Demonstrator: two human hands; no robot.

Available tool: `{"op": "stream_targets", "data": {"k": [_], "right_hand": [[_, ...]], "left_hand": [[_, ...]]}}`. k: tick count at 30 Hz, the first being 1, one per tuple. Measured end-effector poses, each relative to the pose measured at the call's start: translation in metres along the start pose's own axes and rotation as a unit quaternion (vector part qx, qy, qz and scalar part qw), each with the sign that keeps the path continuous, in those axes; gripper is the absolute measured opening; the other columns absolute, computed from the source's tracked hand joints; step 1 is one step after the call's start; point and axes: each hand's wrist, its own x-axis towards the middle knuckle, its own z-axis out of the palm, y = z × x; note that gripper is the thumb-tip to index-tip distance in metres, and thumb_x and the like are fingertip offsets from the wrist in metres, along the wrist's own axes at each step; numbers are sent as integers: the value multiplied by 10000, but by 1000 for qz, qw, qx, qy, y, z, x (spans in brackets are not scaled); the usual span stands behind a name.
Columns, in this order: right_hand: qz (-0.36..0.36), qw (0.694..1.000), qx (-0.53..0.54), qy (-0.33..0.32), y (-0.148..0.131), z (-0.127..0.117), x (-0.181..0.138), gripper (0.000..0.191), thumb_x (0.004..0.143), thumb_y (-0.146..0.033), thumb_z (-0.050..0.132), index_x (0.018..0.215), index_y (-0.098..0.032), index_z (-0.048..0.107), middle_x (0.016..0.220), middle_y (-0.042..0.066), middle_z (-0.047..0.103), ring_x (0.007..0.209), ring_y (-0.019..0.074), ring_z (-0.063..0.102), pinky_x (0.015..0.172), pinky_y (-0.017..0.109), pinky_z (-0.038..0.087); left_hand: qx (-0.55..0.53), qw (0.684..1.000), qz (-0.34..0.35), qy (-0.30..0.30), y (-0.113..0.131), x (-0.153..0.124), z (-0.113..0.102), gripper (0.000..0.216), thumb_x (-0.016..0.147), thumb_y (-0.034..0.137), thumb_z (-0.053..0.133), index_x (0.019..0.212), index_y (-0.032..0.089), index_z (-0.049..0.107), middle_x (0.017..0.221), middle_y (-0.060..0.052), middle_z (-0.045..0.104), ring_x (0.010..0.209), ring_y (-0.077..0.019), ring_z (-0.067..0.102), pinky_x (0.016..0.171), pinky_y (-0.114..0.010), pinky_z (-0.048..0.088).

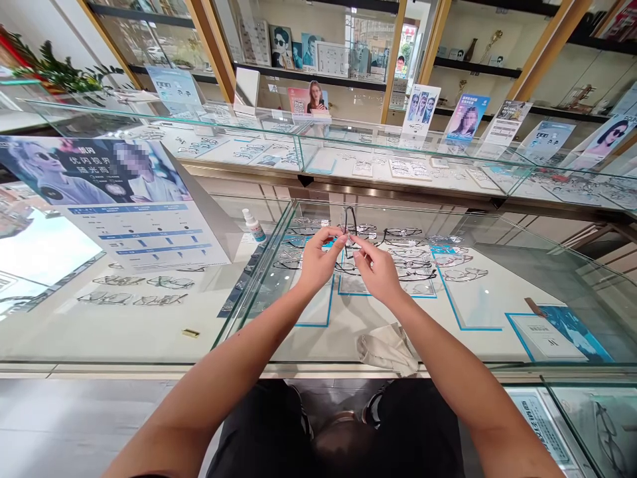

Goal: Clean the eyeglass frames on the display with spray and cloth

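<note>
Both my hands meet over the glass display case (478,345), holding a dark-framed pair of eyeglasses (351,219) between them. My left hand (318,260) pinches the frame with thumb and forefinger. From the other side my right hand (379,271) has its fingertips closed on the same frame, close to the left fingertips. The glasses stand upright and edge-on, so their lenses are hard to make out. A crumpled beige cloth (388,348) lies on the glass near the front edge, below my right hand.
A small white spray bottle (254,226) stands left of my hands, beside a large folded advertising card (124,206). Rows of eyeglasses (413,265) lie under the glass. Another glass counter (343,169) with upright cards runs across the back. My legs are below the front edge.
</note>
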Motion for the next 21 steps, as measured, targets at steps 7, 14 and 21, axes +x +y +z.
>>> {"op": "stream_targets", "data": {"k": [7,14,21], "right_hand": [[10,997,-21,70,4,-2,2,589,1011,-319,548,1594,-232,565,881,8,707,631,163,506,747,340,445],[23,987,4,158,12,-12,9,632,979,-303,585,1604,-236,518,920,-10,723,645,158,495,734,347,455],[3,973,7,232,15,-17,12,261,986,-351,619,1211,-236,684,882,-2,673,653,158,490,698,339,456]], "left_hand": [[55,998,12,-10,1,0,-2,257,1003,495,633,959,243,652,1089,-69,741,1105,-248,691,1002,-382,490],[137,987,58,-65,1,-1,-3,238,1045,455,540,970,237,600,1072,-72,716,1041,-237,644,977,-383,477],[11,997,-51,-50,-5,4,-4,299,974,528,635,931,233,611,1048,-68,737,1098,-252,690,1019,-388,482]]}}
